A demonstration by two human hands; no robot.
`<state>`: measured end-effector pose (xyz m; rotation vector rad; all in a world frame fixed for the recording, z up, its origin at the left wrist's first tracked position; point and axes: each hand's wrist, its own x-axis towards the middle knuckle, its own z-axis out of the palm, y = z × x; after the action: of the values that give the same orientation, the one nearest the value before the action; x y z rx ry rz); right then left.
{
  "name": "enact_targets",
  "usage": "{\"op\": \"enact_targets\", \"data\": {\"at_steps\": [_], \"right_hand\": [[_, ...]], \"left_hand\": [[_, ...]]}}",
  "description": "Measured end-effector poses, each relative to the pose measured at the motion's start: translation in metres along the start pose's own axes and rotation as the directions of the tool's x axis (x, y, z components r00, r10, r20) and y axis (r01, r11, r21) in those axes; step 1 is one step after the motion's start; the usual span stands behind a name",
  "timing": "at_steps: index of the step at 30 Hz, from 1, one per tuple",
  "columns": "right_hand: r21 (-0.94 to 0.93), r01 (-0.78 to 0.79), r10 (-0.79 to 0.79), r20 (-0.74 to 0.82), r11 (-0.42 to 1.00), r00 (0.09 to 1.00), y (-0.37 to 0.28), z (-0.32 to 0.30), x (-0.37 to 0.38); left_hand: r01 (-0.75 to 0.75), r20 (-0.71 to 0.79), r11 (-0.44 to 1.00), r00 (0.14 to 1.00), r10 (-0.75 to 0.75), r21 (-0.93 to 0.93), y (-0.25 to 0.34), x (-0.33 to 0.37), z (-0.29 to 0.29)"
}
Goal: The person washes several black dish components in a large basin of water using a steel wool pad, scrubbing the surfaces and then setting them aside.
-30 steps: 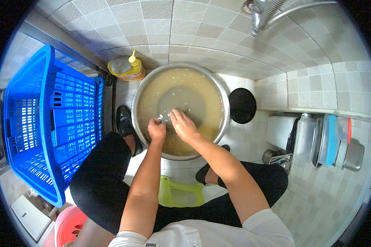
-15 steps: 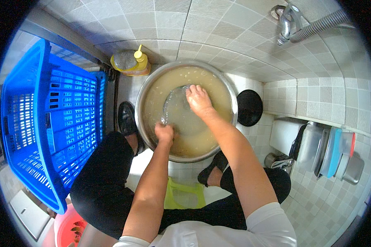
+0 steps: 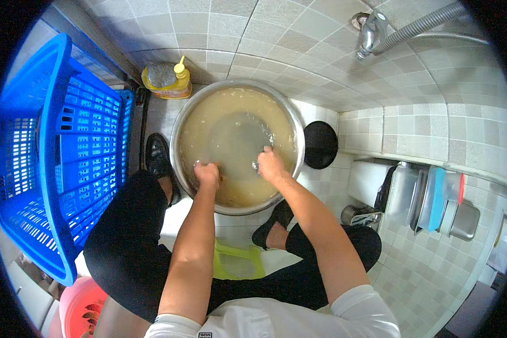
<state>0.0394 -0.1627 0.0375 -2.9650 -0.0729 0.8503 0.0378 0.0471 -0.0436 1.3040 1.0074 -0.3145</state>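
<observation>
A wide metal basin [image 3: 299, 132] on the floor holds cloudy, yellowish water with small bubbles. Just under the surface lies a round grey dish-like thing [image 3: 238, 138]; its exact kind is blurred by the water. My left hand [image 3: 207, 176] is closed at its lower left edge, fingertips partly hidden in the water. On its right edge my right hand [image 3: 272, 164] is also closed, thumb side up, with water glinting beside the fingers.
A large blue plastic basket [image 3: 90, 152] stands at left. A yellow pump bottle [image 3: 179, 81] is behind the basin, a black round thing [image 3: 320, 145] to its right. A tap [image 3: 368, 36] juts from the wall. Containers [image 3: 428, 197] hang at right. A light green stool [image 3: 239, 262] is below me.
My right hand has come down from the dish's far edge to its right side. The dish, its rim previously raised from the water, now lies lower. My view has shifted slightly.
</observation>
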Motion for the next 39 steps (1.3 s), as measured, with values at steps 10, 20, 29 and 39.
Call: {"op": "enact_targets", "data": {"at_steps": [10,20,29,39], "right_hand": [[0.136,0.340,-0.307,-0.216,0.930,0.927,-0.077,0.020,-0.016],[0.241,0.350,-0.144,-0.602,0.905,0.786,-0.118,0.009,0.047],[0.261,0.141,-0.059,-0.299,0.955,0.952,-0.118,-0.047,0.070],[0.469,0.129,-0.053,-0.172,0.874,0.984,-0.109,-0.022,0.018]], "left_hand": [[0.266,0.141,0.956,0.958,-0.249,-0.122,0.005,0.003,-0.020],[0.336,0.180,0.897,0.939,-0.294,-0.287,0.041,-0.013,-0.019],[0.093,0.197,0.983,0.978,-0.061,-0.157,0.040,0.012,-0.011],[-0.170,0.090,0.962,0.984,0.153,0.216,0.031,0.007,-0.002]]}}
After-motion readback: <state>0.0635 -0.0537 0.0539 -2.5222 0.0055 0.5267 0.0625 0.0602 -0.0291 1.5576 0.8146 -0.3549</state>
